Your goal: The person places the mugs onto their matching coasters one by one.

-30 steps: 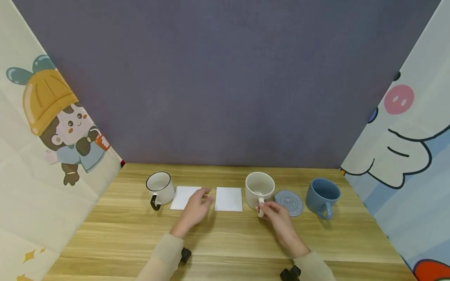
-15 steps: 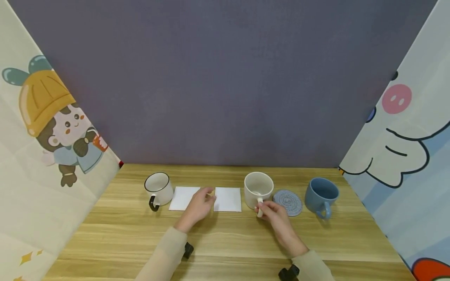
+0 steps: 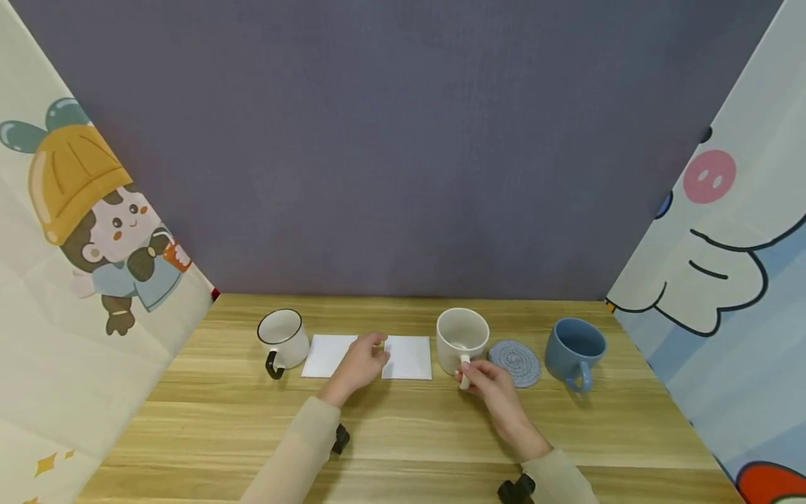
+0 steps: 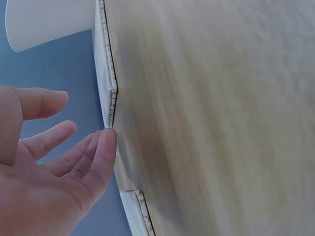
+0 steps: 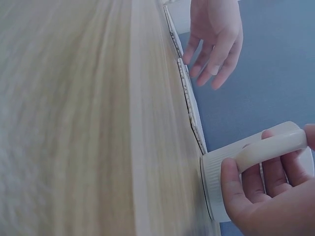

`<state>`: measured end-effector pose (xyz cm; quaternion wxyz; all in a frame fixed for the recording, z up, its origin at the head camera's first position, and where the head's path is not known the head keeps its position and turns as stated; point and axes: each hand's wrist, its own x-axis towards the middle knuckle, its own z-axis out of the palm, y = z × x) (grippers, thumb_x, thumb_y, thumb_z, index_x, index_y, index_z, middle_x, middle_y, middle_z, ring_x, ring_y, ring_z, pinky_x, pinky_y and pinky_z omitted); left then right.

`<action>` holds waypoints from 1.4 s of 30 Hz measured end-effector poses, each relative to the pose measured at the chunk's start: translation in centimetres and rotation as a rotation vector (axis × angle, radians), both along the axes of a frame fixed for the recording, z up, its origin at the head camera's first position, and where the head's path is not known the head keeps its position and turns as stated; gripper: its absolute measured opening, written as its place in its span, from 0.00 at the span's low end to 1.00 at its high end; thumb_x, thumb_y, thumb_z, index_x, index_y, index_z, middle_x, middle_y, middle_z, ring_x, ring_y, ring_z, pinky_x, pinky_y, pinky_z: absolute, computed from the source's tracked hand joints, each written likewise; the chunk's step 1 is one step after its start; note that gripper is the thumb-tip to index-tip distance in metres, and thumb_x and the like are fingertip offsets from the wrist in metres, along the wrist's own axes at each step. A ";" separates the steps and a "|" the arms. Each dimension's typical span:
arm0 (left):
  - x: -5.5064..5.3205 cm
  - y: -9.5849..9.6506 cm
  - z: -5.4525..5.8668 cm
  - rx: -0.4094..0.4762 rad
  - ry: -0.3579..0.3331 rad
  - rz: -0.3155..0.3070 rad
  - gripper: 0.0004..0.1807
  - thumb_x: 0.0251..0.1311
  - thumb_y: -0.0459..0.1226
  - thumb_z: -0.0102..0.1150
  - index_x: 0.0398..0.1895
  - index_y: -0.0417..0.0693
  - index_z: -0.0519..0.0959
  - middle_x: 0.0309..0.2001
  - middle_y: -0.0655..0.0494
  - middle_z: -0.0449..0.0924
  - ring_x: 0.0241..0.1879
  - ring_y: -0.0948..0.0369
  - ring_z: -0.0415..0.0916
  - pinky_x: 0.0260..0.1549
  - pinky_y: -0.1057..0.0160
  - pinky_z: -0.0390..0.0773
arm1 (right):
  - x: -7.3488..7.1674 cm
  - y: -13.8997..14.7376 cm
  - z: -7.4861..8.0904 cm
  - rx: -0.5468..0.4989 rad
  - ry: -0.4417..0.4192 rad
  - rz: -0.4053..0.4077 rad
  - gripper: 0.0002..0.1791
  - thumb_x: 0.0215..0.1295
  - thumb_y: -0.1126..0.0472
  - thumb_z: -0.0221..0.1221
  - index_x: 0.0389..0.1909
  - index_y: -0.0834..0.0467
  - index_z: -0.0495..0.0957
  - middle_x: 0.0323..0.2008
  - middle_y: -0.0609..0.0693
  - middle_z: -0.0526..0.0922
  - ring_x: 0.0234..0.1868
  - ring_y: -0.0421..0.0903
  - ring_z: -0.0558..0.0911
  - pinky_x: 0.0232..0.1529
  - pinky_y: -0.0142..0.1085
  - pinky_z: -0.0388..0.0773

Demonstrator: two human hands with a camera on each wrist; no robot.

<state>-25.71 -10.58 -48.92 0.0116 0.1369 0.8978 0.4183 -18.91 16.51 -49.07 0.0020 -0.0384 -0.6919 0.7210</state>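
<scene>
Fingers of my right hand [image 3: 490, 381] curl round the handle of the cream mug [image 3: 462, 340], standing on the table [image 3: 403, 427] between a white coaster [image 3: 412, 357] and a blue woven coaster [image 3: 515, 362], likely for lifting. Left hand [image 3: 360, 364], fingers spread, has crept rightward, fingertips touching that white coaster, perhaps steadying it.

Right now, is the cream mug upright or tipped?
Upright: the cream mug stands on the table, opening up, right hand gripping its handle.

blue mug [image 3: 575, 349], round coaster [image 3: 515, 362], blk-handled mug [image 3: 283, 337]
</scene>
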 end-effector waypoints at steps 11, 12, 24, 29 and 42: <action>-0.5 -0.1 -0.3 -0.042 -0.018 -0.012 0.24 0.64 0.32 0.61 0.63 0.32 0.74 0.56 0.35 0.78 0.54 0.43 0.79 0.54 0.44 0.78 | -0.1 -0.2 0.3 -0.019 -0.008 0.012 0.16 0.73 0.61 0.59 0.45 0.74 0.79 0.38 0.58 0.85 0.39 0.45 0.82 0.44 0.36 0.82; -0.5 -0.1 -0.3 -0.043 -0.021 -0.012 0.24 0.64 0.32 0.62 0.63 0.32 0.75 0.56 0.35 0.78 0.54 0.43 0.79 0.54 0.45 0.78 | -0.1 -0.2 0.3 -0.017 -0.010 0.012 0.16 0.73 0.61 0.59 0.45 0.74 0.79 0.38 0.58 0.85 0.39 0.45 0.82 0.44 0.36 0.82; -0.5 -0.1 -0.3 -0.101 -0.042 -0.008 0.27 0.56 0.26 0.61 0.63 0.32 0.75 0.59 0.36 0.76 0.53 0.48 0.74 0.55 0.45 0.76 | 0.2 -0.4 0.1 -0.055 -0.038 0.017 0.16 0.73 0.61 0.60 0.46 0.73 0.79 0.39 0.58 0.84 0.40 0.48 0.83 0.45 0.39 0.83; -0.6 0.0 -0.3 -0.129 -0.049 -0.010 0.27 0.54 0.24 0.59 0.62 0.31 0.76 0.64 0.34 0.72 0.65 0.41 0.68 0.64 0.43 0.69 | 0.2 -0.6 0.3 -0.088 -0.036 0.026 0.16 0.73 0.61 0.59 0.46 0.74 0.78 0.38 0.58 0.84 0.40 0.50 0.83 0.46 0.42 0.84; -1.0 0.1 -0.3 -0.147 -0.047 -0.043 0.25 0.50 0.22 0.58 0.55 0.27 0.79 0.58 0.35 0.74 0.57 0.44 0.72 0.58 0.47 0.75 | 0.0 -0.6 0.8 -0.186 -0.097 0.058 0.17 0.72 0.61 0.59 0.47 0.74 0.77 0.37 0.58 0.83 0.40 0.50 0.84 0.47 0.45 0.84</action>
